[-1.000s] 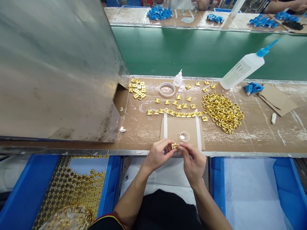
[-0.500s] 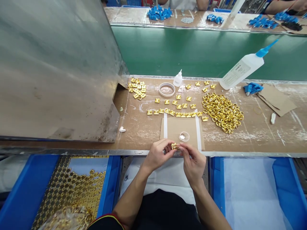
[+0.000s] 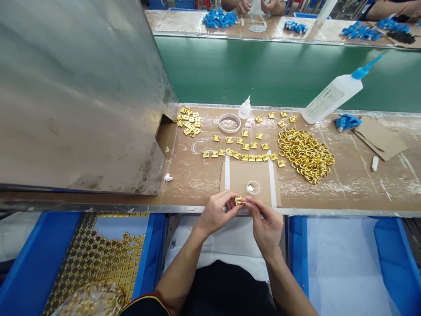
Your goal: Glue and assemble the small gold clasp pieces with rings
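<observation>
My left hand [image 3: 217,212] pinches a small gold piece [image 3: 238,200] above the bench's front edge. Fingers of my right hand [image 3: 267,221] are closed at the right side of that piece, on what looks like a thin gold part. Just beyond my hands a small clear cup [image 3: 253,188] rests on a cardboard sheet [image 3: 246,173] with white tape strips. Rows of gold square pieces [image 3: 245,157] lie behind the sheet. To their right is a heap of gold rings [image 3: 307,153], and a cluster of gold pieces [image 3: 189,119] lies at the left.
A metal housing [image 3: 82,96] fills the left. Behind the rows stand a small white bottle [image 3: 244,109], a tape roll [image 3: 229,123] and a large bottle [image 3: 332,96]. Blue bins [image 3: 153,254] flank my lap. Another person's hands [image 3: 245,6] show across the green belt [image 3: 256,66].
Across the belt, another person's hands have come into view with something whitish between them. My own hands have barely moved and keep the same pinch.
</observation>
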Tool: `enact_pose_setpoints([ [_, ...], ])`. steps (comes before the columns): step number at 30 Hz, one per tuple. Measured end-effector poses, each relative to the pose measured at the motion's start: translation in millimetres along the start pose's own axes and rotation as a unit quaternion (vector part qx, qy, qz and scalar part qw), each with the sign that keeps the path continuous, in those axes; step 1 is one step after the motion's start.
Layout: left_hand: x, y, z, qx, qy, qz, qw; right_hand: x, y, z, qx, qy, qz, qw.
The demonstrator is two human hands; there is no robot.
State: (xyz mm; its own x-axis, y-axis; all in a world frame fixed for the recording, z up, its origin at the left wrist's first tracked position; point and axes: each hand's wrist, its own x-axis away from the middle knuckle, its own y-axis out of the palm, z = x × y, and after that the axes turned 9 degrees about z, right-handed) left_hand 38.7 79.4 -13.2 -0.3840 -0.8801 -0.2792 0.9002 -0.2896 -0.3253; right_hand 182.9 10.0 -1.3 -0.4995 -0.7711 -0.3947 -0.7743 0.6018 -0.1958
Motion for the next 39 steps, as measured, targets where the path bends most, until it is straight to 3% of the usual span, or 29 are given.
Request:
enact_pose_setpoints([
  [20,-0.3,-1.2,0.6,-0.007,-0.003,-0.007,1.0,0.1,-1.1,0.0,-0.016,0.034,-0.006,0.999],
  [39,0.0,-0.7,1.3,-0.002,-0.009,-0.006,1.0,-1.3,-0.2,-1.0,-0.007,0.02,-0.004,1.0],
])
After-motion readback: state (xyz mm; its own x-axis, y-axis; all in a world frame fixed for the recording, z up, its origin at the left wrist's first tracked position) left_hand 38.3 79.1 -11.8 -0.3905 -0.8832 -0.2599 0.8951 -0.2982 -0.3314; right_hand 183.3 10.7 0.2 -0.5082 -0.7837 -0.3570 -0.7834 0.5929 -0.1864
